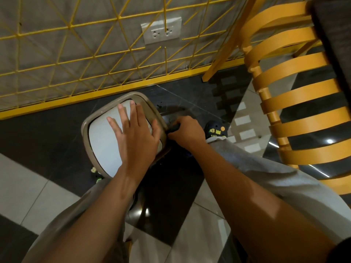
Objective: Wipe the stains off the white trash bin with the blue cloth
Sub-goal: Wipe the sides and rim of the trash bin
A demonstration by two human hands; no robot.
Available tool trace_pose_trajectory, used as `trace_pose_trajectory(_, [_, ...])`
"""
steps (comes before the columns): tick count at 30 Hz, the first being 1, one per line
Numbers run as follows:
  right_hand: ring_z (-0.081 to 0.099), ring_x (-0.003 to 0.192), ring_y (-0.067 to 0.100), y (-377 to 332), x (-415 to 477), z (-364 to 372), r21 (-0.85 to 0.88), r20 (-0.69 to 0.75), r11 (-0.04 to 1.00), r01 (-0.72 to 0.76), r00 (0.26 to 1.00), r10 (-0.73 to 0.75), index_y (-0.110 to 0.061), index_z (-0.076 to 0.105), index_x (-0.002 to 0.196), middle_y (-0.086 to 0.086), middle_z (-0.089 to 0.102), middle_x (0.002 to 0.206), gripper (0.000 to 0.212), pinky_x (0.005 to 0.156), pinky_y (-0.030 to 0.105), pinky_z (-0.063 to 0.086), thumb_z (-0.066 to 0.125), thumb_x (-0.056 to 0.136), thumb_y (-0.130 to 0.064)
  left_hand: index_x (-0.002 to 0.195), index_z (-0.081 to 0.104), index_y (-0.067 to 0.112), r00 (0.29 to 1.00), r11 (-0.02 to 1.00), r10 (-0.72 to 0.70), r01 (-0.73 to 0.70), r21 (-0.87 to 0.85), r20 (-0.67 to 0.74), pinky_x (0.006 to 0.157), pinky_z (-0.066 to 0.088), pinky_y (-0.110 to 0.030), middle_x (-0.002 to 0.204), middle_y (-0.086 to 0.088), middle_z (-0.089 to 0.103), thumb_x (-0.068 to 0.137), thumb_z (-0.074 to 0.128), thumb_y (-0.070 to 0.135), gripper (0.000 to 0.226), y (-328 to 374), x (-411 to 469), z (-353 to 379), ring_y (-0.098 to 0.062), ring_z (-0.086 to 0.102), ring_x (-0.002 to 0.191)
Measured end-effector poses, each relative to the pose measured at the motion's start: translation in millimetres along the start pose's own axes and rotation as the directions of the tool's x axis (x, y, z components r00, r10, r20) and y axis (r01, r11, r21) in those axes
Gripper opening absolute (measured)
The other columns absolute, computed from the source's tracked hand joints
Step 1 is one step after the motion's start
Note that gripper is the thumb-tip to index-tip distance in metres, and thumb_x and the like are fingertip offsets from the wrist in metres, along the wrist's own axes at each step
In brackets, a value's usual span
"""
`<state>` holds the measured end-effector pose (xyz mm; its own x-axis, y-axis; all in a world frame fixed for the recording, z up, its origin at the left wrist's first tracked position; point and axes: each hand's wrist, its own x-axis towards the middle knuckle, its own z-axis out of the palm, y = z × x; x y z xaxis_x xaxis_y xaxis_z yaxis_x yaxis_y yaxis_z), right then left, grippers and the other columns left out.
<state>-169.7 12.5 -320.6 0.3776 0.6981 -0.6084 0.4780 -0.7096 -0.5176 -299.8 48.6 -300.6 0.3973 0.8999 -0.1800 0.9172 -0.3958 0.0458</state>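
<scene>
**Bin braced from above, cloth at its right side**

The bin (102, 143) stands on the floor between the person's feet, seen from above as a white lid inside a beige rim. It looks like light, stiff plastic. I judge it smooth enough to skid on the glossy tiles under a sideways rub. The lid may be a flap that gives when pressed, so the bin is best steadied from the top, with the weight toward the rim. The left grip (136, 133) lies open there, fingers straight and spread, palm flat on the lid's right half.

The cloth (173, 129) shows only as a dark scrap against the bin's right edge, and its blue cannot be confirmed in this light. It is likely soft and limp and works best bunched into a pad. The right grip (187, 130) is closed round it, fingers curled, at the bin's right side. No stains can be made out on the lid.

Behind the bin runs a yellow mesh fence (76, 59), with a socket (161, 31) beyond it. To the right of the bin rises an orange slatted frame (296, 95).
</scene>
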Motion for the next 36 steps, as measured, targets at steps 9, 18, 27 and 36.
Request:
trace_pose_trajectory(9, [0.062,0.093,0.029,-13,40,-6,0.209,-0.038,0.976,-0.055,0.997,0.064,-0.012,0.063,0.088,0.013,0.067,0.098,0.016,0.075,0.036,0.051,0.070,0.078,-0.022,0.145,0.021,0.008,1.000,1.000,0.013,-0.013,0.004,0.021,0.113,0.003,-0.056,0.155,-0.010,0.017,0.095,0.016,0.042,0.060,-1,0,-3,-0.030,0.006,0.144])
trace_pose_trajectory(18, [0.058,0.080,0.022,62,-6,37,0.807,0.157,0.437,-0.397,0.857,0.490,-0.008,0.054,0.116,0.011,0.058,0.101,0.034,0.066,0.030,0.049,0.063,0.086,-0.021,0.144,0.022,0.008,0.989,0.988,0.122,-0.113,-0.104,0.087,0.111,0.006,-0.060,0.155,-0.010,0.018,0.094,0.030,0.043,0.062,-12,6,-12,-0.034,0.008,0.143])
trace_pose_trajectory(27, [0.061,0.094,0.024,47,-42,79,0.762,0.205,0.549,-0.342,0.933,0.297,-0.018,0.057,0.088,0.011,0.063,0.103,0.008,0.076,0.031,0.051,0.064,0.086,-0.020,0.144,0.026,0.007,0.892,0.910,0.411,-0.414,-0.025,0.190,0.114,0.008,-0.053,0.153,-0.009,0.024,0.090,0.009,0.054,0.074,-40,-11,-19,-0.034,0.013,0.143])
trace_pose_trajectory(36, [0.061,0.083,0.013,36,-61,85,0.674,0.119,0.693,-0.257,0.963,0.242,-0.022,0.059,0.087,-0.001,0.063,0.090,0.009,0.064,0.018,0.047,0.067,0.083,-0.022,0.139,0.037,0.016,0.898,0.913,0.408,-0.396,-0.102,0.166,0.112,-0.010,-0.050,0.157,-0.004,0.014,0.086,0.029,0.049,0.063,-50,-17,-27,-0.029,-0.002,0.144])
